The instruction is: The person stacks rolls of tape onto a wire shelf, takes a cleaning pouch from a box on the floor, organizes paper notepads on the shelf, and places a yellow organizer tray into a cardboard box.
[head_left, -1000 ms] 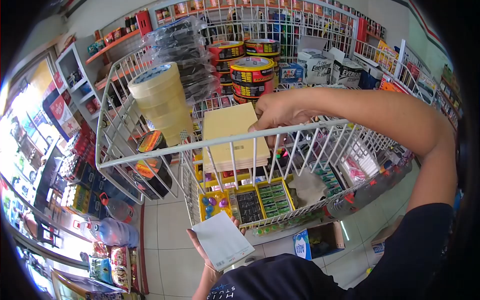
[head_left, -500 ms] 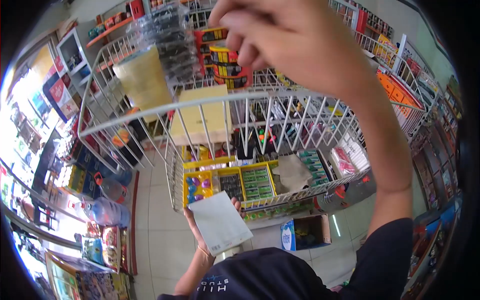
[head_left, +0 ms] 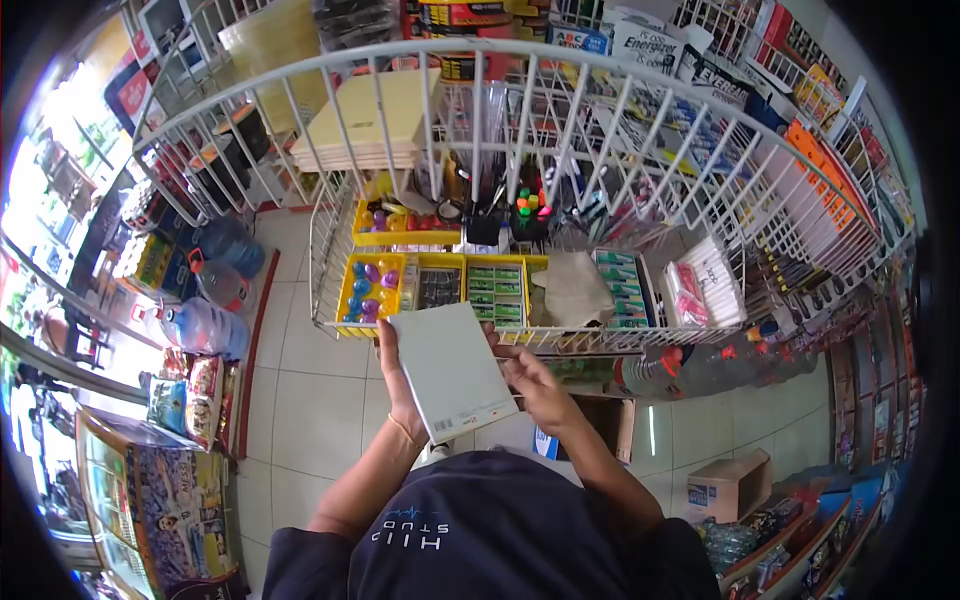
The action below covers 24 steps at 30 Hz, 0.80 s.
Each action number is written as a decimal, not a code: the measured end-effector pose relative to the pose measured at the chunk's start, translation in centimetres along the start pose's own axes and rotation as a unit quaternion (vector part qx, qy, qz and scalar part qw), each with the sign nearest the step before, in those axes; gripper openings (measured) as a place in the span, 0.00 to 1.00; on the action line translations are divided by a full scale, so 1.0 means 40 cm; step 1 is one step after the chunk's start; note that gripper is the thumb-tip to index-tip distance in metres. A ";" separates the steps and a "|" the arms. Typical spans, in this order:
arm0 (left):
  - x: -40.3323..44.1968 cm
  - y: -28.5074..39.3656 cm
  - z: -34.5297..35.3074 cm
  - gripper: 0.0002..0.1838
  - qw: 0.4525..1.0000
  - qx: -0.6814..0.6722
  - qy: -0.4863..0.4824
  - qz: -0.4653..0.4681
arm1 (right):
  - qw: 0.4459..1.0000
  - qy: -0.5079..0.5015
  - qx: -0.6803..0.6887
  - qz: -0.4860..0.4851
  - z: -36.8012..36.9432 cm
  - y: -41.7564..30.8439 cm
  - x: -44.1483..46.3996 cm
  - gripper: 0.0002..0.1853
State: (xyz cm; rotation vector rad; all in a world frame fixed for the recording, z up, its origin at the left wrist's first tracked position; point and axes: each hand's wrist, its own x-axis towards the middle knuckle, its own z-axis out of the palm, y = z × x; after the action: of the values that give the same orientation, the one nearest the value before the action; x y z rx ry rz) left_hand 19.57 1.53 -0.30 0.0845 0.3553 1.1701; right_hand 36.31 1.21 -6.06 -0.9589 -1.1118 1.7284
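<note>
A thin book with a plain pale cover [head_left: 455, 365] and a small barcode near its bottom edge lies tilted in front of my chest. My left hand [head_left: 402, 398] is closed around its left side, thumb along the edge and the other fingers mostly hidden underneath. At the right edge, my right hand [head_left: 540, 388] has its fingers curled against the book. Just beyond the book are yellow trays [head_left: 345, 290] holding colored plastic pieces and small green boxes [head_left: 495, 290]. They sit in a white wire rack [head_left: 480, 48].
Yellow paper stacks [head_left: 365, 115], pens, markers and battery packs fill the rack. Open cardboard boxes [head_left: 730, 485] stand on the tiled floor [head_left: 310, 400]. Large water bottles [head_left: 205, 325] and snack bags [head_left: 205, 400] are on the left; a shelf of goods stands at the lower right.
My right hand has come down from high over the rack to the book's right edge. The view has tilted lower, and my left hand still holds the book.
</note>
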 end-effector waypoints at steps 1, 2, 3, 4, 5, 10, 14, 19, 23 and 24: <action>0.005 -0.008 -0.008 0.50 1.000 0.002 0.006 -0.003 | 1.000 -0.013 0.024 0.006 0.004 0.013 -0.011 0.15; 0.015 -0.017 -0.023 0.48 0.999 0.024 0.022 0.006 | 0.999 0.004 -0.047 -0.021 -0.002 0.024 -0.017 0.15; 0.023 -0.026 -0.030 0.46 0.998 0.047 0.036 0.014 | 0.999 0.007 -0.043 -0.019 -0.009 0.024 -0.023 0.15; 0.017 -0.038 0.001 0.43 0.996 0.070 0.053 0.023 | 1.000 0.010 -0.001 0.014 -0.017 0.021 -0.027 0.15; 0.020 -0.049 0.002 0.43 0.996 0.072 0.053 0.021 | 0.998 0.011 0.040 0.046 -0.024 0.018 -0.032 0.15; 0.026 -0.102 -0.008 0.46 0.991 0.120 0.059 0.027 | 0.996 0.055 0.066 0.029 -0.032 0.059 -0.058 0.14; 0.020 -0.128 0.001 0.48 0.990 0.128 0.055 0.031 | 0.994 0.074 0.076 0.031 -0.033 0.058 -0.073 0.15; 0.008 -0.148 0.046 0.46 0.977 0.188 0.090 0.047 | 0.994 0.091 0.058 0.006 -0.031 0.029 -0.086 0.16; 0.053 -0.139 -0.029 0.37 0.962 0.244 0.095 0.080 | 0.987 0.142 0.062 -0.031 -0.044 0.016 -0.098 0.18; 0.060 -0.130 -0.046 0.33 0.940 0.301 0.108 0.118 | 0.987 0.144 0.062 -0.032 -0.047 0.015 -0.100 0.18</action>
State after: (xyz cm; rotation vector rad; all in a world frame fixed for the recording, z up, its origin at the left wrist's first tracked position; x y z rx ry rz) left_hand 24.42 1.46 -3.87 0.5483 0.9134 1.2744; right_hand 39.27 -2.08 -6.59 -1.0449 -0.8285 1.5317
